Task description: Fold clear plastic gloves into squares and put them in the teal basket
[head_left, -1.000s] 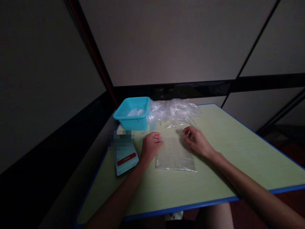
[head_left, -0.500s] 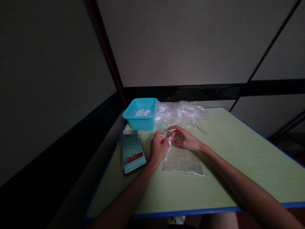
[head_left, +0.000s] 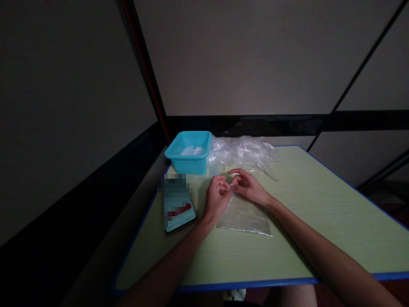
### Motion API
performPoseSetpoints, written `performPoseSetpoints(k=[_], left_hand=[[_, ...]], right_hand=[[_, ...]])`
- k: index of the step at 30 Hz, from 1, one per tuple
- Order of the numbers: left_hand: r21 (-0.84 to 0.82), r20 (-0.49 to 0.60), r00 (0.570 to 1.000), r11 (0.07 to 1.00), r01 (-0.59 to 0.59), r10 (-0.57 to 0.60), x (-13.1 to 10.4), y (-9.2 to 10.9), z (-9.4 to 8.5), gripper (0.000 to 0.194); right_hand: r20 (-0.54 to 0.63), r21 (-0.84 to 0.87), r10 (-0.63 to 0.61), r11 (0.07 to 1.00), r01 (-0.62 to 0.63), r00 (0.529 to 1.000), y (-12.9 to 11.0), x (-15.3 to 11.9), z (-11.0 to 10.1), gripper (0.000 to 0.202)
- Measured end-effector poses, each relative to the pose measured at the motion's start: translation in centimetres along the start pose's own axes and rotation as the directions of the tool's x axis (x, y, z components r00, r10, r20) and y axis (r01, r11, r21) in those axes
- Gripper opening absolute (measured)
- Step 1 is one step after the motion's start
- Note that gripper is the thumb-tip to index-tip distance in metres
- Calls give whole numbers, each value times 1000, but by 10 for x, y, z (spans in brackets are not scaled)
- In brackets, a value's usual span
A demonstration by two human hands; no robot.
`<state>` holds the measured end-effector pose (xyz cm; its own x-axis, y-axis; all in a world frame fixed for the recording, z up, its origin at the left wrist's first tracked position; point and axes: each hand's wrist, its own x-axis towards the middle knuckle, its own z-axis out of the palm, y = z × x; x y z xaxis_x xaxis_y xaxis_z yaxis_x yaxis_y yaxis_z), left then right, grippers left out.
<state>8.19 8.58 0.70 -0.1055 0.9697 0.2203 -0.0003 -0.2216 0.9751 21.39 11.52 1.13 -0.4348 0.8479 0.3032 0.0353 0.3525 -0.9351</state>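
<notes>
1. Clear bag (head_left: 246, 221) lies on the tabletop (head_left: 319, 204), far edge bunched.
2. Right hand (head_left: 252, 188): fingers pinch that edge. Left hand (head_left: 216, 200): fingers curled there, grip unclear.
3. Gathering seems begun; the rest lies flat, apparently unworked.

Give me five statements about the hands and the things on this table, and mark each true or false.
1. The turquoise basin stands to the left of the crumpled plastic. True.
2. The right hand pinches the clear bag at its far end. True.
3. The phone-like device lies to the left of the left hand. True.
4. The left hand is inside the turquoise basin. False: it is beside the right hand.
5. The clear bag is lifted wholly into the air. False: its near part lies on the table.
</notes>
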Motion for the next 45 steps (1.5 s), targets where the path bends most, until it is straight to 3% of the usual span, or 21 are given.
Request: performPoseSetpoints(k=[27, 33, 45], left_hand=[[-22, -7, 1000, 1000, 1, -1, 0, -2, -1, 16], [39, -19, 1000, 999, -5, 6, 1, -5, -3, 6], [137, -42, 998, 990, -39, 45, 1, -5, -4, 7]], right_hand=[[-37, 84, -34, 996, 37, 999, -6, -3, -2, 41], [-56, 102, -28, 994, 34, 998, -6, -3, -2, 42], [-127, 169, 7, 986, 15, 992, -3, -3, -2, 46]])
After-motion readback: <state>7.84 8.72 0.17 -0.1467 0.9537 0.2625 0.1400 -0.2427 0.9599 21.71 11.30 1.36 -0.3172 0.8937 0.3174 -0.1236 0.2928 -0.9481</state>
